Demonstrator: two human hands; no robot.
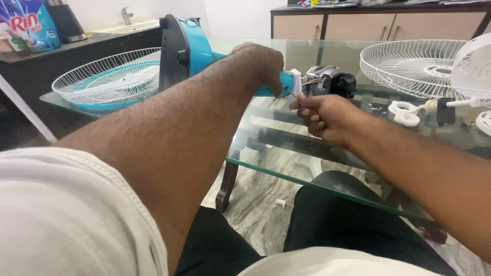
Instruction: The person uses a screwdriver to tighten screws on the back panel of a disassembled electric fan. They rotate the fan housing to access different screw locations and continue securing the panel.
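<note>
A dismantled table fan lies on its side on a glass table (286,176). My left hand (261,64) is closed round its blue stand neck (284,84), with the round dark and blue base (179,48) behind my forearm. At the neck's end sits a white piece, then the grey motor (330,79) with its black end. My right hand (325,117) is shut on a thin tool, likely a screwdriver, whose tip meets the thin wires at the joint between neck and motor.
A white wire guard with blue blades (110,79) lies at the table's left. A second white guard (414,64) and white fan parts (409,112) lie at the right. A dark counter with a sink (76,43) stands behind, a cabinet (378,23) at the back right.
</note>
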